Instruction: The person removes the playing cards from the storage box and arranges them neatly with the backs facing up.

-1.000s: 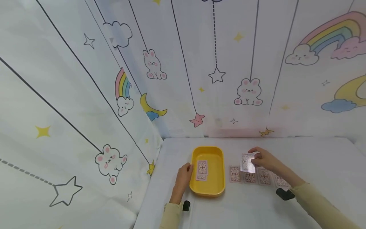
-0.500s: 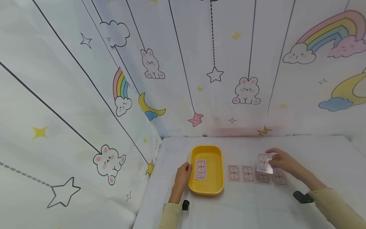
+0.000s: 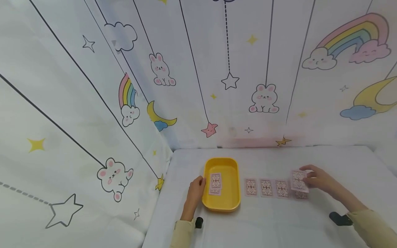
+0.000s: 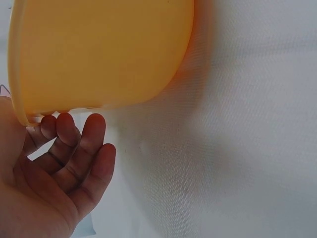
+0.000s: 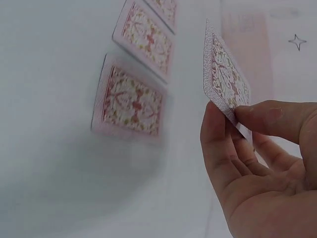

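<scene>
My right hand (image 3: 320,179) pinches one playing card (image 5: 225,74) between thumb and fingers, its red-patterned back showing. The held card is raised and tilted, overlapping the rightmost card (image 3: 301,195) of a row in the head view. Other cards of that row lie back up to its left, such as this playing card (image 3: 251,187). At the left, my left hand (image 3: 196,187) grips the near-left rim of a yellow tray (image 3: 228,204); its fingers (image 4: 94,131) curl against the outer wall. Two overlapping cards (image 3: 216,181) lie inside the tray, back up, on its left side.
A white cloth covers the table (image 3: 266,224). Behind it and to the left hang white curtains (image 3: 198,69) printed with rabbits, stars and rainbows. Dark wrist-camera mounts (image 3: 340,218) stick out beside both sleeves.
My right hand has moved rightward along the row with the held card, from above the second card to the rightmost one. The left hand stays at the tray.
</scene>
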`<state>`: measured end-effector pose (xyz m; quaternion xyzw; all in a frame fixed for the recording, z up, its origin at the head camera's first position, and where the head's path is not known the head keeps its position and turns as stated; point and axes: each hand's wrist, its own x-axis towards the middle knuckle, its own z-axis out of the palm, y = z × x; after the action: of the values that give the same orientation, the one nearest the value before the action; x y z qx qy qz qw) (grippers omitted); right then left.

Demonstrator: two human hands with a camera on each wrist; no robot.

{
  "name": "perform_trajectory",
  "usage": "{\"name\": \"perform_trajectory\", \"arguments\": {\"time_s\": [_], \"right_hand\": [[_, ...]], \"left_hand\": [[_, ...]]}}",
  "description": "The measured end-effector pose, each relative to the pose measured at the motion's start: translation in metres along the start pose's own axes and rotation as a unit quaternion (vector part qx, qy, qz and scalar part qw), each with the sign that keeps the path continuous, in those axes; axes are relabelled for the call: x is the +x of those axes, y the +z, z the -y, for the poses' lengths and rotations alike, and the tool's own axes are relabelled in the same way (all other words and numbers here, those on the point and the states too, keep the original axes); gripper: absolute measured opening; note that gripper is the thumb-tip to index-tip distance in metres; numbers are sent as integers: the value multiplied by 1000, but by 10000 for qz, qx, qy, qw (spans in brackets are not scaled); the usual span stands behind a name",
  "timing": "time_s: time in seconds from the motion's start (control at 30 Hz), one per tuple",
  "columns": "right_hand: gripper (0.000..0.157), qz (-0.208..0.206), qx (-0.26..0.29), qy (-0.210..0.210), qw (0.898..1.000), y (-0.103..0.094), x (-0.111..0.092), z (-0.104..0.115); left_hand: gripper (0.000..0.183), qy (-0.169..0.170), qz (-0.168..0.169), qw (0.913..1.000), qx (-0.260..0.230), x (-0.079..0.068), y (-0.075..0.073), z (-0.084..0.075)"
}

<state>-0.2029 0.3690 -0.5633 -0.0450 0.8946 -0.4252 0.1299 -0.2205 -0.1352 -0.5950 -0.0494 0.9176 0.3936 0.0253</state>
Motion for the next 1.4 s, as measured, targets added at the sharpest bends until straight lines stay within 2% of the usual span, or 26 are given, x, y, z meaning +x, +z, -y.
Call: {"name": "perform_trajectory", "arguments": {"time_s": [0.23, 0.6, 0.9, 1.07, 1.23, 1.4], "right_hand": [[55, -126, -185, -69, 9997, -10, -10, -18], [53, -271, -539, 286, 9978, -16, -21, -51], [49, -401, -819, 327, 9953, -10, -19, -71], [49, -471, -1005, 390, 9931, -4, -17, -68], [47, -576, -1222, 274, 9905, 0, -17, -63], [46, -796, -1526, 85, 9850, 1, -16, -62]], "left_hand": [[28, 60, -24, 10000, 9, 0, 0, -1], [27, 127, -74, 9999, 75, 2, 1, 1], [28, 109, -87, 9999, 55, 0, 3, 3], [27, 11, -133, 9999, -35, -2, 4, 4], [28, -86, -116, 9999, -22, -1, 5, 5], [27, -29, -135, 9999, 5, 1, 6, 4]]}}
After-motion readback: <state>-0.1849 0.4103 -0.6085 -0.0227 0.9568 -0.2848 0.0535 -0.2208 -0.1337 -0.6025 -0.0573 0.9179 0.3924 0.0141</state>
